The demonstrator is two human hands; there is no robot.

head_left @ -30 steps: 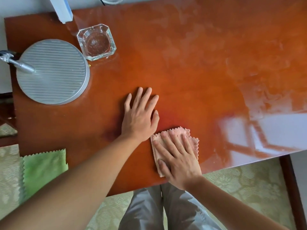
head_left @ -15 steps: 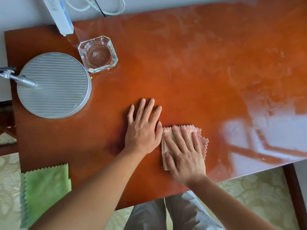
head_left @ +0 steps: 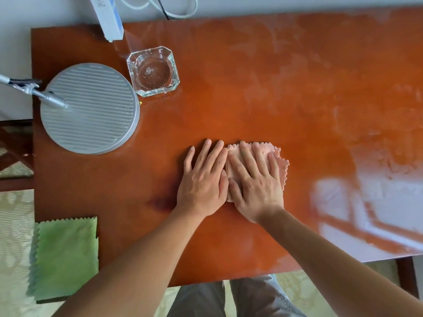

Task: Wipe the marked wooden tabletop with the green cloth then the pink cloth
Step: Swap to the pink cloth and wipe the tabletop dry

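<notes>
Pressing pink cloth (head_left: 278,156) flat, right hand (head_left: 256,188) (box (head_left: 109,18) lettering unreadable).

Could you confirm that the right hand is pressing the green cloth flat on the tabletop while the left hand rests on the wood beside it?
Not quite: the head view shows the right hand pressing the pink cloth, not the green one. The green cloth lies untouched at the tabletop's near-left corner. The rest holds: the left hand rests flat on the wood beside it.
</notes>
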